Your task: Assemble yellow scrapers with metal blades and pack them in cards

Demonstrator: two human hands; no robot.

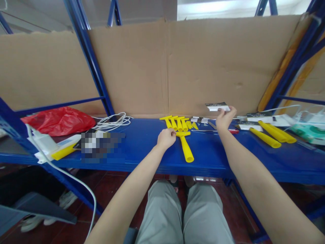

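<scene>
My right hand (225,118) is raised above the shelf and pinches a flat black-and-white packet (217,106). Lower down, my left hand (166,138) has its fingers closed at the left end of the crossbar of a yellow T-shaped plastic handle (187,149). That handle lies on the blue shelf with its hollow round end towards me. Just behind it, several matching yellow T-shaped handles (180,124) lie side by side. Small yellow pieces (195,125) and white-and-black strips (199,120) lie to their right.
Yellow tubular handles (265,137) and packets (250,126) lie at the right. A red-handled tool (233,131) sits beneath my right forearm. On the left are a red plastic bag (61,120), coiled white cable (114,122) and a power strip (69,141). Cardboard (132,67) stands behind.
</scene>
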